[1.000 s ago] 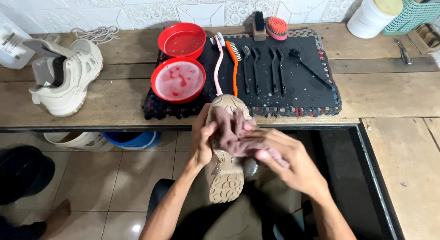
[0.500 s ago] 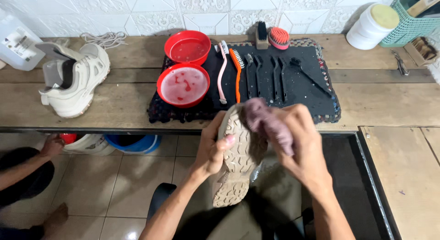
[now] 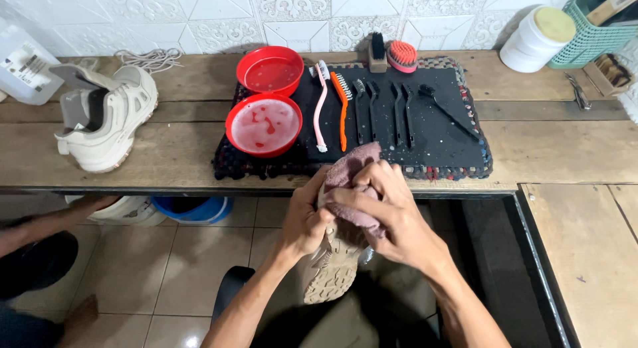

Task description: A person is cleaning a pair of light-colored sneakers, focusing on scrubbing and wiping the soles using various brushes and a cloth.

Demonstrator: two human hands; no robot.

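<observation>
My left hand (image 3: 304,218) grips a beige sneaker (image 3: 327,276) held sole-up below the bench edge. My right hand (image 3: 382,212) presses a dusty pink cloth (image 3: 349,170) over the shoe's toe end, fingers wrapped around it. Most of the shoe's upper is hidden by my hands and the cloth. The matching cream sneaker (image 3: 103,122) rests on the wooden bench (image 3: 565,149) at the left.
A black mat (image 3: 438,139) on the bench carries two red bowls (image 3: 264,124), a pink brush (image 3: 320,109), an orange brush (image 3: 341,105) and several black brushes. A white tub (image 3: 535,39) and green basket (image 3: 591,29) stand at right. Another person's arm (image 3: 50,222) reaches under the bench at left.
The shoe has been turned in my hands, and the cloth with my right hand shifted from the side onto the toe end. The other person's arm reached further in at left.
</observation>
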